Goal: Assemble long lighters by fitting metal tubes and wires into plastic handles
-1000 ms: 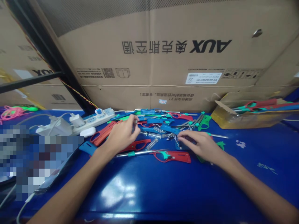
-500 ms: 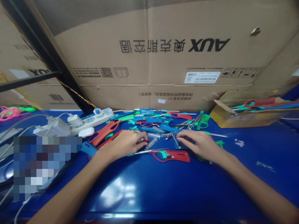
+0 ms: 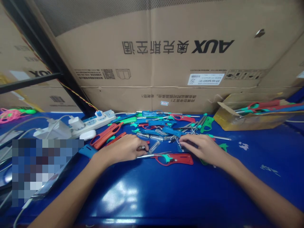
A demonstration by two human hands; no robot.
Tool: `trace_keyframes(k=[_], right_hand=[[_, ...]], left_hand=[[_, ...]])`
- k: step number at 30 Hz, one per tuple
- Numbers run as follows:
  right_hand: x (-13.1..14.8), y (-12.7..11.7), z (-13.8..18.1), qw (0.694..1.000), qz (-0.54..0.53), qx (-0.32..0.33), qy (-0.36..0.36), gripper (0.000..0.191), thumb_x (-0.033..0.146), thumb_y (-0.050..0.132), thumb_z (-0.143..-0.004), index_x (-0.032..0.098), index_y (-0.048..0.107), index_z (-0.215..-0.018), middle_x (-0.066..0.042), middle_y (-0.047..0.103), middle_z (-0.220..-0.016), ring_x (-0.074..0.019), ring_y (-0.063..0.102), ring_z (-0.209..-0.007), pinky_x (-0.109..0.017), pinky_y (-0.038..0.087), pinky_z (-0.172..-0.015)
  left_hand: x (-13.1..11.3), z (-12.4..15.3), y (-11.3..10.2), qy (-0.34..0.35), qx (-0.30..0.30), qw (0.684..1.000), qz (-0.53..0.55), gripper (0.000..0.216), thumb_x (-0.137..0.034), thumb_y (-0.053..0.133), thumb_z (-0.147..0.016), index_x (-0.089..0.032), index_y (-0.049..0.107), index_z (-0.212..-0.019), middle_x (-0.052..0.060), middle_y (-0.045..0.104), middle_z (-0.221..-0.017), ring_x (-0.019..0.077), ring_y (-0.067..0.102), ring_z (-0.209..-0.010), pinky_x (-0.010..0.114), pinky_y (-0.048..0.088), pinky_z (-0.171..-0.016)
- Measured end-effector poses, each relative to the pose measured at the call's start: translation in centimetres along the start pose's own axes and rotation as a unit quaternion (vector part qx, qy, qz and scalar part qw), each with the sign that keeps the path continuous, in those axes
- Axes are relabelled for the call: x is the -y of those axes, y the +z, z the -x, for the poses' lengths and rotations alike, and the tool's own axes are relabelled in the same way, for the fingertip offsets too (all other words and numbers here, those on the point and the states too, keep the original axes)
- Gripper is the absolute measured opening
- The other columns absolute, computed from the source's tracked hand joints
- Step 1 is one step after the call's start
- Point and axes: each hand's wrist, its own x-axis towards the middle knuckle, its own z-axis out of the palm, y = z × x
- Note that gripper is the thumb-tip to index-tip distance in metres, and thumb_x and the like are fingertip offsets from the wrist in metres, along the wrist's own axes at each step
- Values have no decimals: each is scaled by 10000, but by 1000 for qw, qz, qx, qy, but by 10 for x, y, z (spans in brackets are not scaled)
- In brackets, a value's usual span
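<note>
My left hand point(image 3: 125, 147) is closed, its thumb and fingers curled round a small shiny piece point(image 3: 142, 147) that looks like a clear lighter tank, mostly covered by the fingers. Beside the fingertips lies another clear tank point(image 3: 154, 147). Just below is a red stick lighter point(image 3: 181, 159) with a metal tube and green trigger. My right hand point(image 3: 204, 147) rests on the pile's right side, fingers stretched and slightly apart. Its fingertips are at thin white wires point(image 3: 180, 141) and a blue lighter handle point(image 3: 170, 131); contact is hard to make out.
More lighter parts in blue, red and green lie behind my hands. A cardboard box point(image 3: 251, 123) of lighters stands at right. A power strip point(image 3: 89, 126) with chargers is at left, near orange handles point(image 3: 104, 136). A large carton point(image 3: 152, 69) stands behind.
My left hand has drawn back slightly to the left and down, its fingers now curled round the small shiny piece. Clear tanks behind it show more fully. My right hand has hardly moved.
</note>
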Motion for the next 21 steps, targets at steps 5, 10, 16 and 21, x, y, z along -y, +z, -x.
trace_keyframes(k=[5,10,16,21], right_hand=[[1,0,0,1000,0,2,0,257,355,463,-1012,243,686,-1072,-26,761,-984,-182,713,-836,-324,535,-746],[2,-1,-1,1000,3,15,5,237,360,468,-1013,241,669,-1052,-19,753,-971,-177,703,-834,-320,519,-746],[4,-1,-1,1000,-13,22,14,240,355,457,-1015,237,664,-1039,-21,740,-939,-162,680,-783,-309,510,-721],[8,3,-1,999,-20,36,-9,244,320,455,-1017,231,658,-1120,-45,736,-1032,-178,692,-861,-330,525,-763]], left_hand=[[-2,-1,3,14,-8,1000,6,202,-259,574,-918,-277,759,-996,13,780,-864,192,716,-697,289,447,-607],[-4,-2,5,11,-1,1000,5,179,-254,575,-925,-274,753,-932,-5,757,-784,173,689,-656,286,431,-608],[-7,0,3,-9,-3,1000,-9,204,-242,554,-908,-256,757,-901,3,739,-740,165,664,-623,276,402,-571],[-13,-4,-3,7,-41,999,-18,266,-280,494,-949,-221,742,-870,12,702,-679,138,601,-551,270,374,-542]])
